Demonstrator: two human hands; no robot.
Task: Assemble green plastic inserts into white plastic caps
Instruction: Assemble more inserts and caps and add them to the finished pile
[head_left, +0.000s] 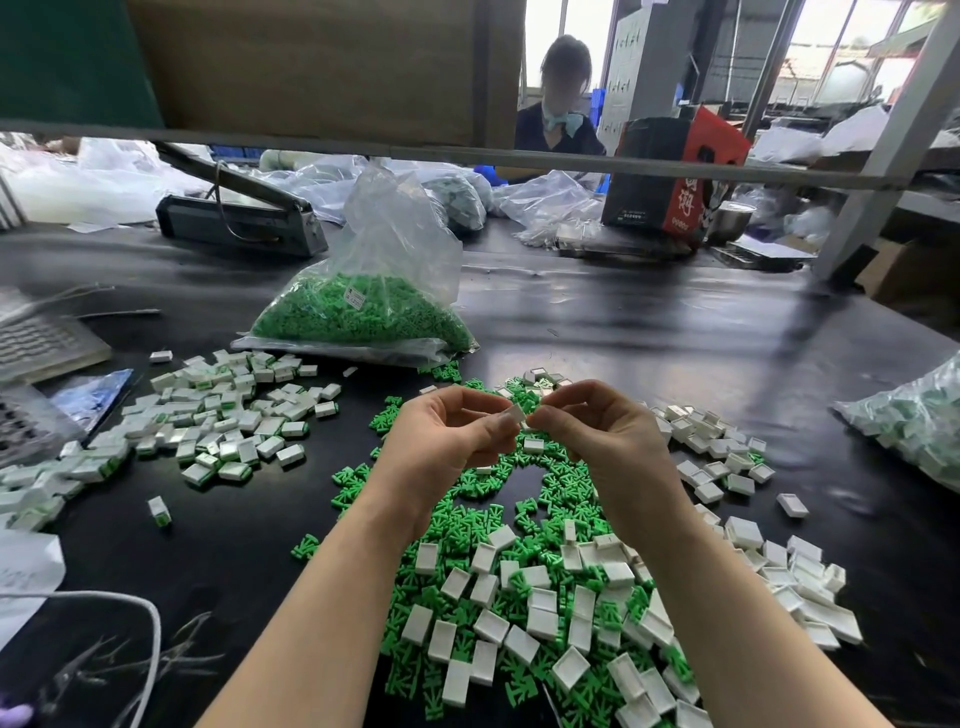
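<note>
both hands meet mid-bench: left hand (452, 436) pinches a white cap (514, 415), right hand (592, 426) pinches at it, insert unclear. finished caps (223, 421) lie at 10 o'clock; many loose inserts (467, 519) and empty caps (545, 613) remain at 6.

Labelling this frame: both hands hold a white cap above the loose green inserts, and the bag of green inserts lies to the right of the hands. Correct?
Not quite. In the head view the bag of green inserts lies beyond the hands, up and left, not right. The left hand and right hand do hold a white cap above the loose green inserts.
</note>
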